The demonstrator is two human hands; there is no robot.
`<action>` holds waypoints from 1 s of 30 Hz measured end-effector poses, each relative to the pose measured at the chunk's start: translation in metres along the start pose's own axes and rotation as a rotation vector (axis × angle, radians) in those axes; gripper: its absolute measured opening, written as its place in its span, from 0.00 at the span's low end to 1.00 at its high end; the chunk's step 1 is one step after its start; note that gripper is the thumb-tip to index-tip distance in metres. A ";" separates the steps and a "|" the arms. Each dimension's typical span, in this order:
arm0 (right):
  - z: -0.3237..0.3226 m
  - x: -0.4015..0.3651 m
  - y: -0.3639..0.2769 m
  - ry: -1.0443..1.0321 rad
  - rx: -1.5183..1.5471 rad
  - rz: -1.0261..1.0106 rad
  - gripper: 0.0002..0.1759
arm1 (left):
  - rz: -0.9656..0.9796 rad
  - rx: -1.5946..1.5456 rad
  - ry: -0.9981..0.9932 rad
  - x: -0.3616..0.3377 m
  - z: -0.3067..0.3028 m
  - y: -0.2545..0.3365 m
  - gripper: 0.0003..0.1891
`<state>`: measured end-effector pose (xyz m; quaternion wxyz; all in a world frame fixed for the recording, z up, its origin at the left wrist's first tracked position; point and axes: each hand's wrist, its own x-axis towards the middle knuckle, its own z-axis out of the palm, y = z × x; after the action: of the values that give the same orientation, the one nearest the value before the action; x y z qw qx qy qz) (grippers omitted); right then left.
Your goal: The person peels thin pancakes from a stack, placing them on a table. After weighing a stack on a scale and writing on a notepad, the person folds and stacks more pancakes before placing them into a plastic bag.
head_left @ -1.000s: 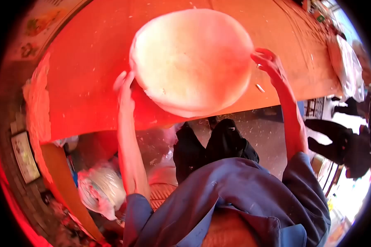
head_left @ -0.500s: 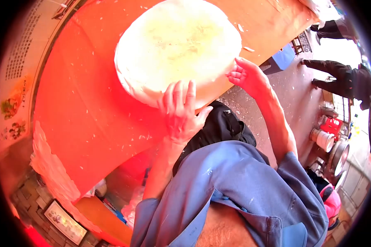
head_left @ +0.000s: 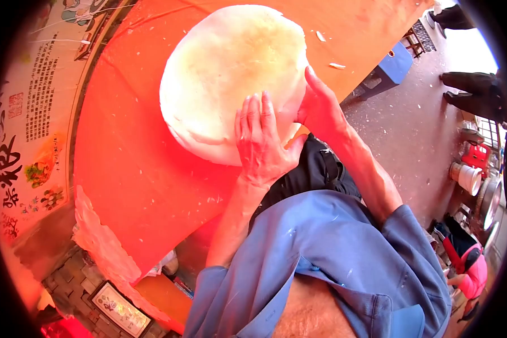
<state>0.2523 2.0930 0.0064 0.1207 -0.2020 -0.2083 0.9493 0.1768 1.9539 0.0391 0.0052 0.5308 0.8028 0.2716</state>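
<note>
We cannot tell how the right hand (head_left: 322, 110) grips: only its thumb and palm show against the rim of the dough disc (head_left: 225, 73), the fingers being hidden behind it, and the frame cuts off the far edge of the table (head_left: 129, 158). The left hand (head_left: 262, 143) lies flat on the disc, fingers straight, together and unclenched. The disc is large, round, thick and pale, faintly yellowed on top, and sits at the table's near edge, beneath both hands.
</note>
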 end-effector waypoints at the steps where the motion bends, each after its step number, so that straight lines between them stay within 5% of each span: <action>1: 0.005 0.001 0.000 -0.004 0.032 0.018 0.34 | -0.002 -0.005 -0.001 0.002 0.000 -0.001 0.48; 4: 0.041 0.017 0.012 0.025 -0.244 -0.153 0.33 | -0.023 -0.171 0.095 -0.001 -0.008 -0.019 0.50; 5: 0.069 0.017 0.011 0.033 -0.358 -0.229 0.32 | 0.012 -0.229 0.135 0.006 -0.031 -0.020 0.43; 7: 0.113 0.028 0.013 -0.162 -0.420 -0.312 0.31 | -0.014 -0.306 0.187 0.017 -0.077 -0.023 0.42; 9: 0.163 0.052 0.026 -0.242 -0.551 -0.315 0.44 | -0.072 -0.475 0.335 0.007 -0.115 -0.074 0.36; 10: 0.192 0.064 0.039 -0.279 -0.588 -0.357 0.45 | -0.105 -0.562 0.405 0.001 -0.137 -0.106 0.32; 11: 0.223 0.067 0.046 -0.336 -0.740 -0.302 0.36 | -0.169 -0.622 0.460 -0.008 -0.163 -0.128 0.30; 15: 0.309 0.117 0.134 -0.623 -0.956 -0.352 0.48 | -0.465 -0.776 0.744 -0.051 -0.267 -0.213 0.26; 19: 0.272 0.084 0.162 -0.633 -1.083 -0.666 0.36 | -0.581 -0.018 0.982 -0.129 -0.282 -0.262 0.20; 20: 0.239 0.076 0.162 -0.523 -1.104 -0.808 0.32 | -0.569 0.204 0.985 -0.142 -0.275 -0.258 0.19; 21: 0.205 0.064 0.155 -0.409 -1.123 -0.954 0.27 | -0.537 0.027 0.939 -0.156 -0.255 -0.266 0.18; 24: 0.102 0.008 0.109 0.144 -1.216 -0.713 0.07 | -0.466 -0.266 0.625 -0.139 -0.160 -0.212 0.15; 26: 0.044 -0.028 0.085 0.602 -1.073 -0.554 0.07 | -0.365 -0.338 0.260 -0.112 -0.109 -0.155 0.15; 27: 0.011 -0.037 0.080 0.703 -0.995 -0.532 0.10 | -0.146 -0.292 0.185 -0.099 -0.085 -0.139 0.18; 30: -0.011 -0.052 0.065 0.717 -0.496 -0.195 0.13 | 0.109 -0.319 0.005 -0.068 -0.036 -0.088 0.26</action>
<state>0.2939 2.0227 -0.0144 0.2223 -0.5208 -0.3928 0.7247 0.1209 1.8545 0.0120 0.0724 0.5653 0.7196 0.3967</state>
